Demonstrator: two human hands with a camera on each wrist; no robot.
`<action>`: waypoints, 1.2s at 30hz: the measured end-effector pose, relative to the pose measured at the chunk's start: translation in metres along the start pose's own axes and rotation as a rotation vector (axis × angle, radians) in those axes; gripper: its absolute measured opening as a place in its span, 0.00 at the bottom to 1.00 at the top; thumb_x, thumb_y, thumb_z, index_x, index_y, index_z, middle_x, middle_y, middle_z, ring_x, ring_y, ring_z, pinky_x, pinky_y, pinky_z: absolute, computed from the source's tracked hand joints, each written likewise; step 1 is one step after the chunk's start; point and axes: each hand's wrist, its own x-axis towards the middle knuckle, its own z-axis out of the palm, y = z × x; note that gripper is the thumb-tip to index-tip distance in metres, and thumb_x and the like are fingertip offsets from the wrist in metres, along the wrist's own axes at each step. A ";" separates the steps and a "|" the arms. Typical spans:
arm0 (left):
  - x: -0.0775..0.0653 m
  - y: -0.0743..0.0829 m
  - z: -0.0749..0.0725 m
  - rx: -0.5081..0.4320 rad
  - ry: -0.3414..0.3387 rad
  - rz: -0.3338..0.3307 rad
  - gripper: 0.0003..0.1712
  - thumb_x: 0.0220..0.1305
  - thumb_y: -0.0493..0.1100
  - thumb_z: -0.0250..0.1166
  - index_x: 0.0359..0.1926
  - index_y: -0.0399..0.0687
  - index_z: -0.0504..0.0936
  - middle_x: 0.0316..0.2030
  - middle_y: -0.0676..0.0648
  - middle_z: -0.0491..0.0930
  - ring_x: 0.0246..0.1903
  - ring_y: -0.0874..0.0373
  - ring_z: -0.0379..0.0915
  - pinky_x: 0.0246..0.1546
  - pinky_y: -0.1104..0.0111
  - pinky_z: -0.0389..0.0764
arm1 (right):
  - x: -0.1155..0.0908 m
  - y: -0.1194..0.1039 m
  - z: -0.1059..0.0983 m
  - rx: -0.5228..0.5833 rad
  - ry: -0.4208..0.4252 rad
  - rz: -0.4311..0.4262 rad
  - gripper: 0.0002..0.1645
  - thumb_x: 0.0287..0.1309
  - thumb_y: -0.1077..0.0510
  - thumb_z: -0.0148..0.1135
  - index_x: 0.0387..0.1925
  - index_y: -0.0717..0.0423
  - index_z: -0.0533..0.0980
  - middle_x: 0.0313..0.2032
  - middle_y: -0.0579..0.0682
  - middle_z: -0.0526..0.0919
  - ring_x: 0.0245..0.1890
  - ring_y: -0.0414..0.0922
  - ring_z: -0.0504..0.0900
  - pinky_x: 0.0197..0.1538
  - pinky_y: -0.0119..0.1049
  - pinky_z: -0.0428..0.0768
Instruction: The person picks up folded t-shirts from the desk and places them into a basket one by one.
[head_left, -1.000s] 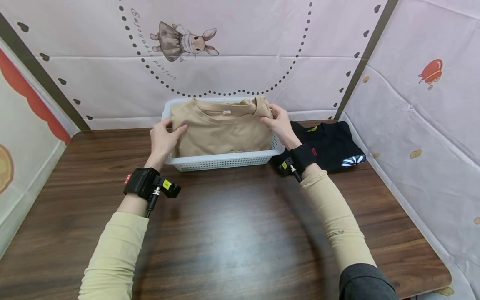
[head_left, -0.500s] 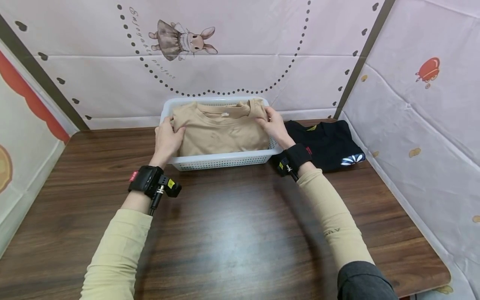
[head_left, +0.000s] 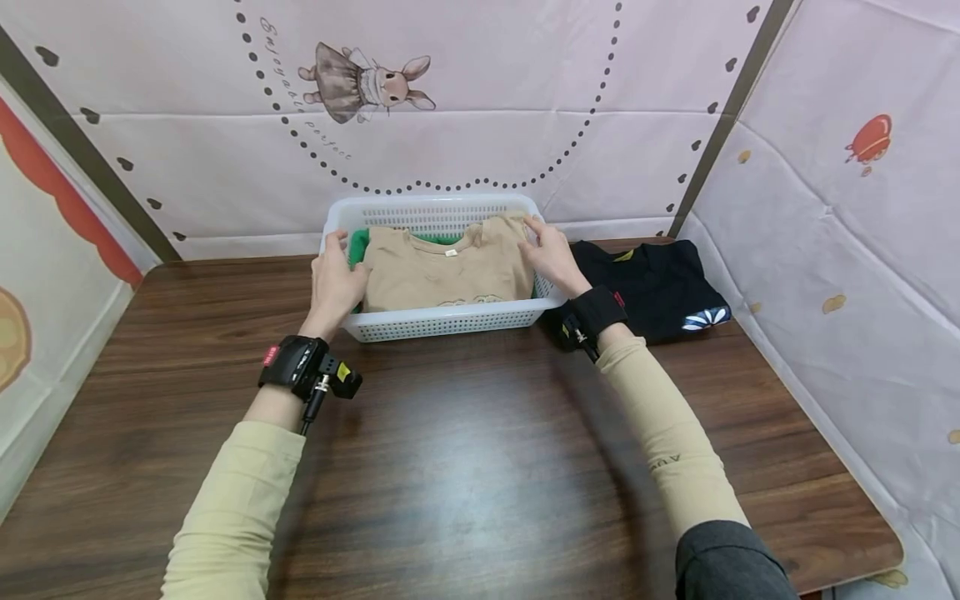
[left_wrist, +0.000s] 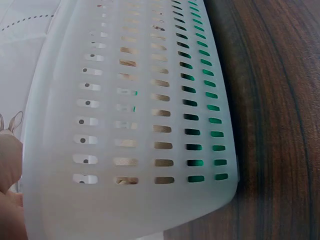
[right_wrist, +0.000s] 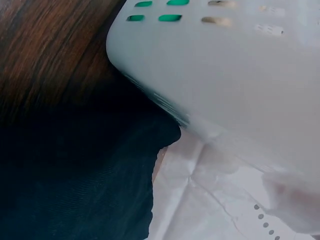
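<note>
A folded beige T-shirt (head_left: 450,271) lies in a white perforated plastic basket (head_left: 450,315), collar toward the back. Green fabric (head_left: 359,246) shows beneath it at the left and behind the collar. At the basket's left end is my left hand (head_left: 333,285), its fingers at the rim and its thumb inside, near the shirt's edge. My right hand (head_left: 557,260) is at the right end, thumb and forefinger spread beside the shirt's shoulder. In the left wrist view, beige and green show through the basket wall (left_wrist: 125,210); only part of the hand (left_wrist: 10,175) appears.
A folded black garment (head_left: 652,287) with a blue and white print lies right of the basket, close against it in the right wrist view. The brown wooden table (head_left: 450,458) extends in front. Printed cloth walls (head_left: 480,75) stand behind and at both sides.
The beige T-shirt has gone down into the basket and toward its front, baring green fabric and the basket's back wall. Both hands, which pinched its sides, have spread their fingers.
</note>
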 end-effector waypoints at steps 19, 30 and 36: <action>-0.025 -0.006 0.010 0.276 -0.330 0.588 0.25 0.66 0.51 0.60 0.58 0.44 0.74 0.56 0.39 0.78 0.55 0.42 0.74 0.64 0.44 0.62 | -0.016 0.046 -0.039 0.076 0.132 0.043 0.27 0.65 0.56 0.54 0.64 0.57 0.67 0.66 0.58 0.68 0.68 0.56 0.64 0.68 0.49 0.65; -0.036 -0.013 0.014 0.405 -0.302 0.676 0.20 0.60 0.60 0.64 0.49 0.57 0.82 0.45 0.49 0.85 0.34 0.53 0.81 0.39 0.55 0.79 | -0.027 0.092 -0.047 -0.300 -0.109 0.209 0.39 0.63 0.41 0.52 0.70 0.53 0.58 0.71 0.63 0.56 0.72 0.67 0.46 0.64 0.76 0.42; -0.036 -0.011 0.016 0.417 -0.296 0.664 0.21 0.64 0.58 0.60 0.52 0.54 0.82 0.45 0.46 0.85 0.25 0.59 0.74 0.32 0.59 0.78 | -0.029 0.097 -0.045 -0.390 -0.260 0.292 0.44 0.60 0.36 0.52 0.73 0.47 0.52 0.74 0.62 0.46 0.71 0.72 0.36 0.56 0.82 0.37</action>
